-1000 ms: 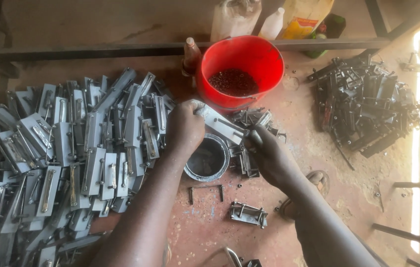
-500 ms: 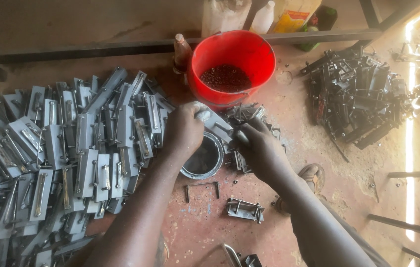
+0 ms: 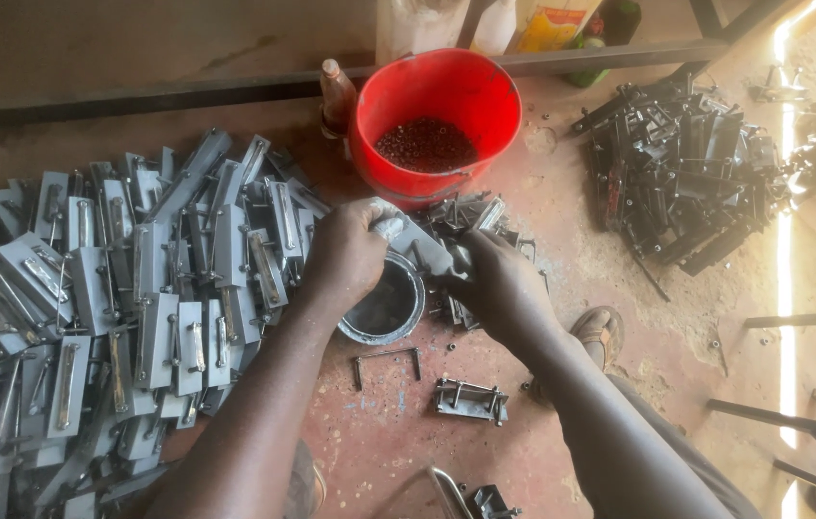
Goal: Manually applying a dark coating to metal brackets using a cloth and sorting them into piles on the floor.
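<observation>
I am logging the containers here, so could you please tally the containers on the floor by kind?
Red bucket: 1
Round metal tin below the hands: 1
Brown bottle: 1
Bottles and jugs at the top edge: 4, partly cut off
Total: 7

I see red bucket holding dark small parts, brown bottle beside it, grey plate pile left, dark metal heap right.
</observation>
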